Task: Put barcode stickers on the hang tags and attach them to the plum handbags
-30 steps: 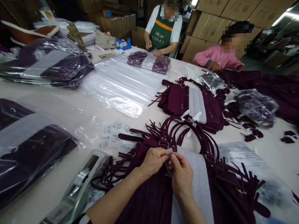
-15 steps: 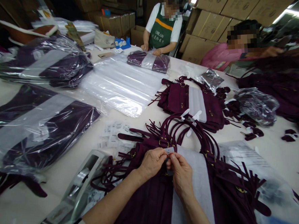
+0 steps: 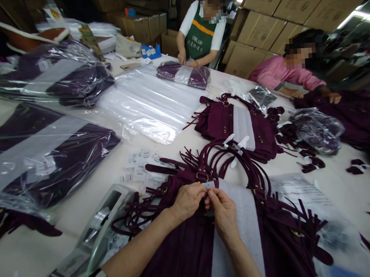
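Note:
A dark purple handbag (image 3: 185,239) lies in front of me, with looped handles (image 3: 217,153), fringed tassels and a pale paper band (image 3: 237,227) around its body. Over its upper middle, my left hand (image 3: 190,201) and my right hand (image 3: 222,209) meet fingertip to fingertip. Both are closed in a pinch at a small grey hang tag (image 3: 209,184) by the base of the handles. My fingers partly cover the tag, and its fastening is too small to make out.
A tape dispenser (image 3: 93,236) and barcode stickers (image 3: 142,163) are at left, near plastic-wrapped bags (image 3: 48,155). Clear plastic sleeves (image 3: 151,103) and another purple bag (image 3: 215,120) lie beyond. Two co-workers handle purple bags across the table; cartons (image 3: 260,29) are stacked behind.
My hands stay nearly in place at the tag, with only slight finger movement. The co-worker in pink has lowered their arms onto the purple bags at right.

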Demonstrator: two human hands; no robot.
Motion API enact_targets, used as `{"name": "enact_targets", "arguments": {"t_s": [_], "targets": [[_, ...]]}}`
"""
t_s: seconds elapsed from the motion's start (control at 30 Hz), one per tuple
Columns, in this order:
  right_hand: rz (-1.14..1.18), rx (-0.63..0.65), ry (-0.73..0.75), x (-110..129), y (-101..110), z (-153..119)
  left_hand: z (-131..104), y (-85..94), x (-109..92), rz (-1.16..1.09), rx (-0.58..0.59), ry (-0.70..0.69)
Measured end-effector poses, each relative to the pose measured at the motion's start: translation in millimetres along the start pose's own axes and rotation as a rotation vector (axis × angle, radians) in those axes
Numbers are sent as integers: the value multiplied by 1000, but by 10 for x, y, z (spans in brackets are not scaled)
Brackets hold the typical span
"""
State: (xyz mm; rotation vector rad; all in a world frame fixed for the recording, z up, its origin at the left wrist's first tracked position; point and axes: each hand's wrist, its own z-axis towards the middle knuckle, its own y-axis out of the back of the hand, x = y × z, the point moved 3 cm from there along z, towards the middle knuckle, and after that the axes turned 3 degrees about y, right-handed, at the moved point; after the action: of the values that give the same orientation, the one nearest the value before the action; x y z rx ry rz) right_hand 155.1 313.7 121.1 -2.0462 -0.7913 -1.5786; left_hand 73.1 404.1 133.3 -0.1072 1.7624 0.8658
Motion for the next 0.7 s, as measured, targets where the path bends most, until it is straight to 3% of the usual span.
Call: {"name": "enact_targets", "arguments": {"t_s": [0.27, 0.7], "targets": [[-44, 52, -15, 36, -11, 27, -3, 36, 10, 64, 64, 6], [-188, 61, 15, -2, -46, 71, 10, -75, 135, 149, 33, 56]]}}
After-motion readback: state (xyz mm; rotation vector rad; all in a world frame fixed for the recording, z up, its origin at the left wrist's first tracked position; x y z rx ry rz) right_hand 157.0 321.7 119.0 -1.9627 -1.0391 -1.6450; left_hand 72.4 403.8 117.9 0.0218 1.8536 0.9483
